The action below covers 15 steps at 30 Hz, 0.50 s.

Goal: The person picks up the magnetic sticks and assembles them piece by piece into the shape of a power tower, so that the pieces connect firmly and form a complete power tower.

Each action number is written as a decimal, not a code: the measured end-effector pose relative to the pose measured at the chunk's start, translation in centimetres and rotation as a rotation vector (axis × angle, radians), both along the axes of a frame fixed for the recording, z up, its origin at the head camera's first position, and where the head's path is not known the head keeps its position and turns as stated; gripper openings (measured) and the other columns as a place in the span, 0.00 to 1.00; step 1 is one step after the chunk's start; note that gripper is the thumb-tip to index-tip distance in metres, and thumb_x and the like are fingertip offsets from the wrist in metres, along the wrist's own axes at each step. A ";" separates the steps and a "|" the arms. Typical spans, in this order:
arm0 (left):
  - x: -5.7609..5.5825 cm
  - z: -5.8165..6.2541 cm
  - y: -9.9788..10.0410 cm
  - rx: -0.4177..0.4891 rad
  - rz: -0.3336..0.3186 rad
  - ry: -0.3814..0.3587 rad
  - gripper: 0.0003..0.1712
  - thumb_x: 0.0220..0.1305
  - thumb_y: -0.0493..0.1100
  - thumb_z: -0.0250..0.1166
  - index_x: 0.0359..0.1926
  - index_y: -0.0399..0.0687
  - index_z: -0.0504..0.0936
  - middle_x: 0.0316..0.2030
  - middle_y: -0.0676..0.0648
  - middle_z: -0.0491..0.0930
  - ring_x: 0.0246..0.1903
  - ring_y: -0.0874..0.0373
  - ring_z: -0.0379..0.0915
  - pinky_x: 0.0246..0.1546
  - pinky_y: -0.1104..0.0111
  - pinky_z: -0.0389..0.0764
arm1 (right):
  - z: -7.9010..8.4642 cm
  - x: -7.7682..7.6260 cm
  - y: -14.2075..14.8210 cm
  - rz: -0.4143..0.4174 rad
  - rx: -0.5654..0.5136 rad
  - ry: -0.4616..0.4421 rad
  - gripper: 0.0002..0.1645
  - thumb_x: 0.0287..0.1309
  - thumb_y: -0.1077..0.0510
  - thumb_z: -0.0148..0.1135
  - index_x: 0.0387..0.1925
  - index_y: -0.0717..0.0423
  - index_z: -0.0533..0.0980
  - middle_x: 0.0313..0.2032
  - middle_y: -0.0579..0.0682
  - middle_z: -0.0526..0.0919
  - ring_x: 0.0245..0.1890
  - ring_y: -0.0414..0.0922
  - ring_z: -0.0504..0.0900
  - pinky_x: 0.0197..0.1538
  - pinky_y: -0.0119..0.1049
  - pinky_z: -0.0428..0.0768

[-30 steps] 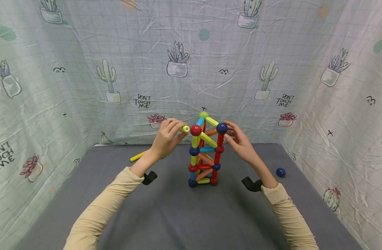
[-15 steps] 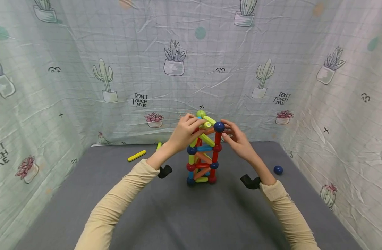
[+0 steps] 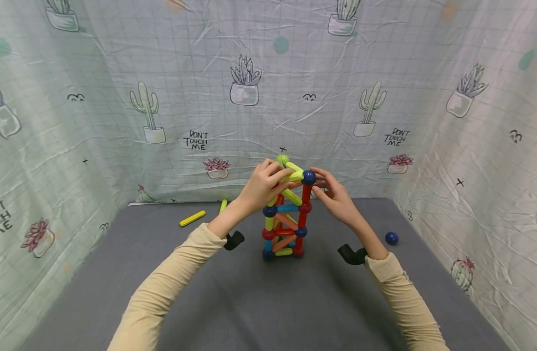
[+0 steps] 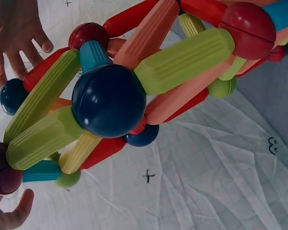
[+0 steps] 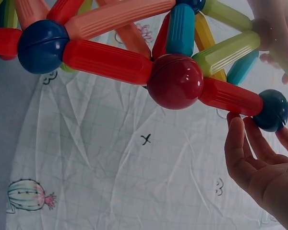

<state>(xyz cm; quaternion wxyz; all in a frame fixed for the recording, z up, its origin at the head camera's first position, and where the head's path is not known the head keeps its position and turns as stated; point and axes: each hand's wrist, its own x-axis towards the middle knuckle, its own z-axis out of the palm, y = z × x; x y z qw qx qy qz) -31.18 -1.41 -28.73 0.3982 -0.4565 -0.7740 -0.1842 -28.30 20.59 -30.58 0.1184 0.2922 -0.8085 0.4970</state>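
Observation:
A tall tower of coloured building rods and balls [image 3: 288,208] stands upright on the grey tabletop. My left hand [image 3: 265,187] pinches a yellow-green rod [image 3: 293,176] at the tower's top. The rod's free end is right at the blue ball [image 3: 309,177] on the top right corner. In the left wrist view, my left fingers are close by a dark red ball [image 4: 4,168], which the hand covers in the head view. My right hand [image 3: 336,197] rests loose fingertips on that blue ball and the red rod [image 5: 231,97] below it. A green ball [image 3: 282,160] tops the back corner.
A yellow rod [image 3: 192,218] lies on the table to the left, with a green rod [image 3: 223,205] behind my left wrist. A loose blue ball [image 3: 391,238] sits to the right. Black wrist mounts [image 3: 351,254] stick out under my wrists. A printed curtain [image 3: 264,122] surrounds the table.
My left hand has carried the yellow-green rod rightward to the tower's top, and the rod has turned towards the blue ball. My right hand has stayed at that corner.

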 end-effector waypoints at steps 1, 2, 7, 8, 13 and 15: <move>0.0 0.0 0.1 -0.018 0.019 0.022 0.15 0.53 0.43 0.64 0.44 0.46 0.80 0.32 0.48 0.75 0.34 0.55 0.64 0.35 0.64 0.68 | 0.0 0.0 0.0 -0.002 0.002 0.002 0.27 0.64 0.60 0.45 0.64 0.52 0.57 0.55 0.59 0.69 0.53 0.53 0.71 0.47 0.42 0.76; 0.0 0.0 0.1 -0.037 0.044 0.047 0.15 0.53 0.44 0.64 0.43 0.47 0.81 0.32 0.48 0.74 0.34 0.55 0.64 0.35 0.64 0.68 | 0.1 0.0 -0.1 -0.004 0.004 0.004 0.27 0.64 0.60 0.45 0.64 0.52 0.57 0.55 0.59 0.69 0.53 0.53 0.71 0.47 0.41 0.76; 0.3 0.0 0.6 -0.125 0.200 0.157 0.12 0.53 0.48 0.65 0.39 0.51 0.80 0.30 0.48 0.72 0.33 0.54 0.62 0.32 0.64 0.66 | 0.1 0.0 -0.2 -0.010 0.008 0.033 0.27 0.63 0.60 0.46 0.63 0.55 0.57 0.53 0.61 0.70 0.49 0.54 0.73 0.42 0.27 0.75; 0.4 0.0 0.6 -0.135 0.226 0.165 0.12 0.53 0.49 0.64 0.38 0.51 0.80 0.29 0.48 0.72 0.33 0.54 0.62 0.32 0.65 0.66 | 0.0 0.0 -0.3 -0.009 0.004 0.038 0.27 0.63 0.61 0.46 0.63 0.56 0.58 0.52 0.61 0.70 0.48 0.55 0.73 0.41 0.25 0.75; 0.4 0.1 0.9 -0.157 0.284 0.164 0.12 0.56 0.50 0.62 0.39 0.52 0.80 0.30 0.49 0.73 0.34 0.54 0.64 0.33 0.65 0.66 | 0.0 0.0 -0.1 -0.001 -0.016 0.038 0.26 0.62 0.64 0.47 0.62 0.58 0.58 0.51 0.62 0.70 0.47 0.55 0.73 0.40 0.26 0.75; 0.3 0.2 0.8 -0.140 0.261 0.143 0.14 0.56 0.51 0.61 0.41 0.52 0.80 0.31 0.50 0.74 0.35 0.54 0.64 0.34 0.64 0.66 | 0.0 -0.1 0.0 0.001 -0.017 0.033 0.27 0.62 0.64 0.46 0.62 0.58 0.58 0.52 0.62 0.70 0.47 0.56 0.73 0.41 0.28 0.75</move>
